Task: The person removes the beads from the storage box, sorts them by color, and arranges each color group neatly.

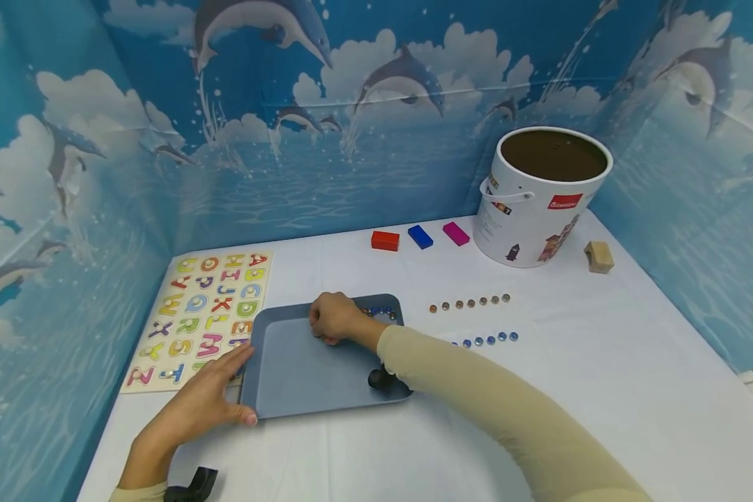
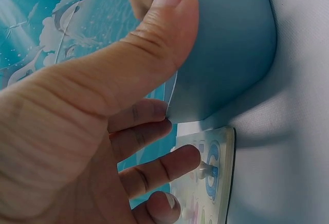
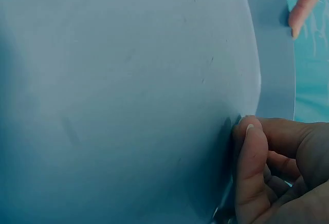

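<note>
1. Head view: the tray (image 1: 314, 376) lies left of centre in the frame, beads (image 1: 392, 316) in its upper right corner, more beads on the cloth (image 1: 602, 362) to its right.
2. Left hand (image 1: 210, 390): fingers spread, touching the tray's left edge.
3. Right hand (image 1: 337, 318): by the tray's upper edge, thumb and fingertip nearly meeting; cannot tell whether they hold a bead.
4. Beads look hard, slippery; best pinched by their sides.
5. Tray seems light, stiff; best held level by opposite rims.

The bench (image 1: 602, 362), white-covered, bears a letter board (image 1: 193, 322) at left, a grey-blue tray (image 1: 314, 380) to its right, a red block (image 1: 385, 241), a blue block (image 1: 420, 237), a pink block (image 1: 456, 233), a white bucket (image 1: 521, 223), an arched wooden block (image 1: 599, 257), a farther bead row (image 1: 471, 303) and a nearer bead row (image 1: 491, 340), partly obscured, count unverified.
</note>
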The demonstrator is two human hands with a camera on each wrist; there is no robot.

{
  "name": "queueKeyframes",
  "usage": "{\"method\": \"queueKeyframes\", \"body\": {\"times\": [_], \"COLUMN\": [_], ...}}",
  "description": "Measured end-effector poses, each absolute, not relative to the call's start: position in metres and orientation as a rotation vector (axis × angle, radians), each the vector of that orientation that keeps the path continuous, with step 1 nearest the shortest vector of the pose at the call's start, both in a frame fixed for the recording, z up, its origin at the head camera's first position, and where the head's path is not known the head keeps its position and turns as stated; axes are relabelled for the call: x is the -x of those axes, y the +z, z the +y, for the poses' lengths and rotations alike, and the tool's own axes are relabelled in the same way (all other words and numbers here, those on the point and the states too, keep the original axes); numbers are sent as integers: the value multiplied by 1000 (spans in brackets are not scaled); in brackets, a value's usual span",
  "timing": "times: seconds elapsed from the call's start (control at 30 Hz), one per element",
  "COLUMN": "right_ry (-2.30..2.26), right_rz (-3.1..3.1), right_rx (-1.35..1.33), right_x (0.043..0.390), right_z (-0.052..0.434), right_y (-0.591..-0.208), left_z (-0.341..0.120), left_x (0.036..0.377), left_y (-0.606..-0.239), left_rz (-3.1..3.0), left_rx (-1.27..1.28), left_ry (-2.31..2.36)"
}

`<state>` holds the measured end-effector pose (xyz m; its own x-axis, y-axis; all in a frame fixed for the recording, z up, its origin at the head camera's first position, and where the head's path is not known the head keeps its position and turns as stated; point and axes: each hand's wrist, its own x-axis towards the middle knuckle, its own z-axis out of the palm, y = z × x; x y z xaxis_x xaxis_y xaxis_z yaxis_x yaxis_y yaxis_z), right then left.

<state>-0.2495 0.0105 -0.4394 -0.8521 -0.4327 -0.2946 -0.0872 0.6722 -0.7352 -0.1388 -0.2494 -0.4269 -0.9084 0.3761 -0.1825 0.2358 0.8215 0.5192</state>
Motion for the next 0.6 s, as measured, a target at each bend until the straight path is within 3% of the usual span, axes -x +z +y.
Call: {"method": "queueKeyframes", "body": {"times": [0.33, 0.6], "right_ry": [-1258, -1488], "right_rz": [2219, 2057], "right_rx": [471, 510], "right_x": [241, 222], "right_z": [7, 113], "right_y": [-435, -399], "left_z": [-251, -251], "left_x": [139, 138], "left_y": [-428, -426], "left_rz": [2718, 2713], "left_rx": [-454, -454], "left_ry": [725, 728]}}
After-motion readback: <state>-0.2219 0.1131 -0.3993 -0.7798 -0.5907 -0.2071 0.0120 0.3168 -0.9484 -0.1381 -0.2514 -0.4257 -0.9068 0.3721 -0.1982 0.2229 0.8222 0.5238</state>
